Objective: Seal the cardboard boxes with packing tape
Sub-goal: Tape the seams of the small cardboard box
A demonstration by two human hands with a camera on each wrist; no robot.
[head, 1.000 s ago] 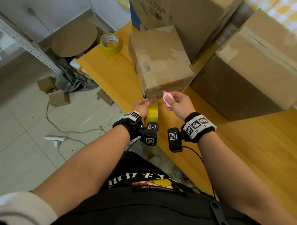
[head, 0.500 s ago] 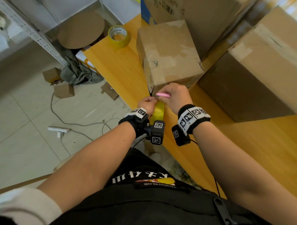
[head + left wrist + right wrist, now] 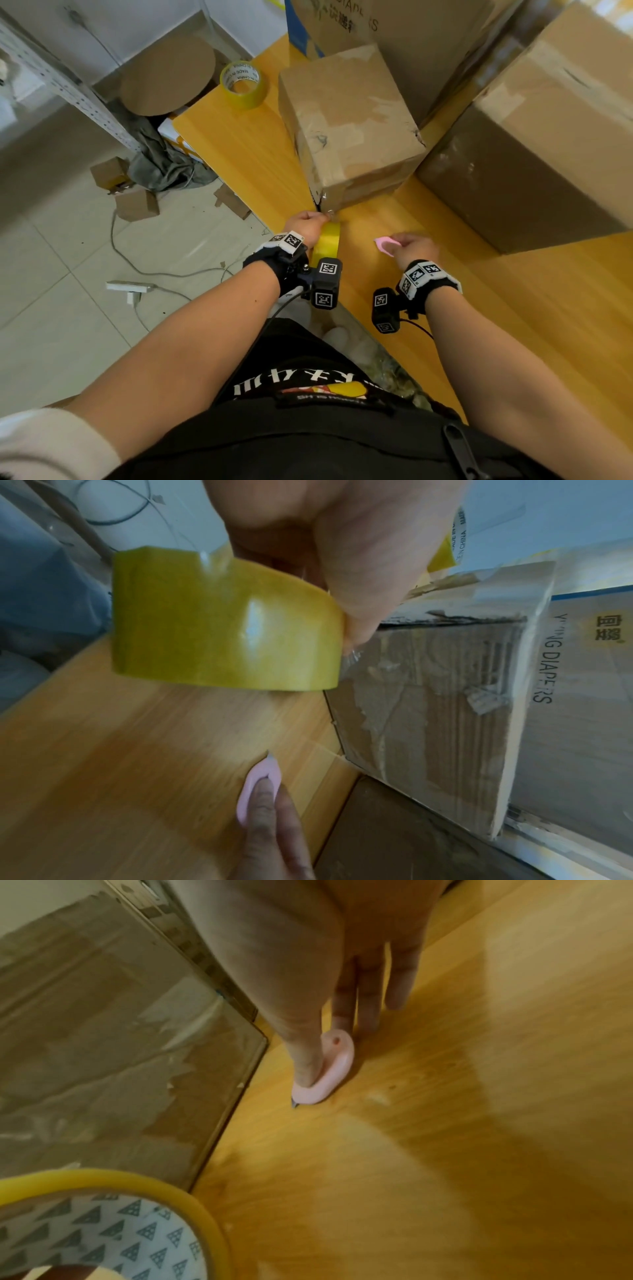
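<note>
Packing tape (image 3: 327,241), a yellow roll, sits in the left hand (image 3: 306,226) at the centre of the head view, just below the near bottom corner of the small cardboard box (image 3: 346,126). In the left wrist view the grip of that hand is curled round the roll (image 3: 222,631), thumb and fingers closed on its rim, and the roll hangs just above the desk (image 3: 246,154) beside the box's torn, tape-scarred side (image 3: 428,696). A short wisp of clear tape shows at the roll's edge next to the box corner; whether it still joins the box cannot be told.

To the right of centre, the right hand (image 3: 412,246) pinches a small pink cutter (image 3: 385,244) between thumb and forefinger, the other fingers reaching down toward the desk. The right wrist view shows the cutter (image 3: 323,1069) with its small blade tip pointing down, low over the wood and close to the box's lower corner, apart from the roll (image 3: 113,1223).

Farther up, a second yellow tape roll (image 3: 243,84) lies flat on the desk at the upper centre-left, near the small box. A large box (image 3: 534,150) fills the right side, and another printed box (image 3: 394,37) stands behind at the top.
</note>
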